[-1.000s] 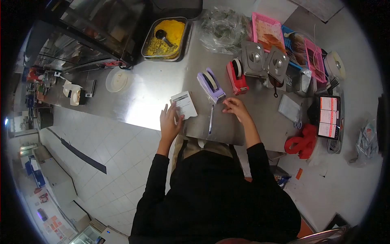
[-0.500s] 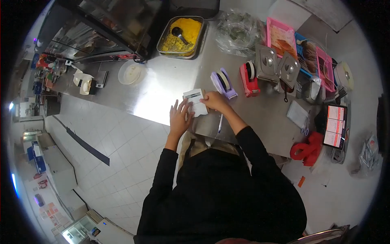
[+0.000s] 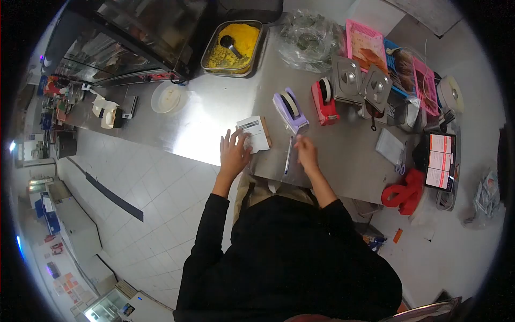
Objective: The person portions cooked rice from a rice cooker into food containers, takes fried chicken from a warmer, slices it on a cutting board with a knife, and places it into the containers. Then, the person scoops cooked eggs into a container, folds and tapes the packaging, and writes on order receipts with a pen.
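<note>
My left hand (image 3: 234, 155) lies with fingers spread on the left edge of a white paper pad (image 3: 254, 134) with printed lines and a brown edge on its right. Just right of a pen (image 3: 289, 155) is my right hand (image 3: 308, 154), its fingers bent together; whether they hold anything is too small to tell. The pen lies on the metal counter (image 3: 343, 155) between the pad and that hand. Above it stands a purple tape dispenser (image 3: 291, 111), with a red tape dispenser (image 3: 325, 102) to its right.
A glass tray of yellow food (image 3: 232, 48) with a black scoop is at the back. Lidded metal containers (image 3: 348, 80), a plastic bag (image 3: 311, 42) and pink baskets (image 3: 366, 45) stand back right. A tablet (image 3: 440, 161) and red ribbon (image 3: 405, 191) are at the right.
My right hand, first near the purple dispenser, went to the pad's right edge and has now moved back right beside the pen. My left hand stays at the pad. The view shifted slightly.
</note>
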A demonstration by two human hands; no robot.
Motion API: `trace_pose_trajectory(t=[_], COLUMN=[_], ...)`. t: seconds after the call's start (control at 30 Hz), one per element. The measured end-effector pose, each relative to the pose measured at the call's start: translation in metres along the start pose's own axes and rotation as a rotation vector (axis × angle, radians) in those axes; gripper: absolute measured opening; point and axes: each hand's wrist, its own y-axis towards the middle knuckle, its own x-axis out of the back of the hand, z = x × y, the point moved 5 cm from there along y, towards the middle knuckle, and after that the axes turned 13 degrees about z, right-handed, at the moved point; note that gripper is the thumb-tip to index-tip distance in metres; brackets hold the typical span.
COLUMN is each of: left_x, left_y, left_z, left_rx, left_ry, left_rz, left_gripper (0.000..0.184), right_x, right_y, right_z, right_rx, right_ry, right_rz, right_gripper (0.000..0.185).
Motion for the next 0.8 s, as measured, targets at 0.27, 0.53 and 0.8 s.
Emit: trace_pose_trajectory(t=[0.27,0.53,0.8], left_x=[-0.006,-0.005,-0.005], left_y=[0.002,0.005,0.012], left_z=[0.012,0.022,0.044], left_rx=[-0.064,-0.105,0.051], left_ry=[-0.116,-0.255,-0.472], left_rz=[-0.026,-0.091,0.038], left_gripper=[0.045,0.059,0.077], right_x=[0.045,0.054,-0.01], right_y=[0.043,0.01,-0.006], right_z=[0.08,0.033,0.053], right_rx=[0.142,0.21,-0.296], right_ry=[-0.161,0.361,-0.056], right_rz=[0.126,0.299,0.706], right_gripper=[0.023,0.022,0.026])
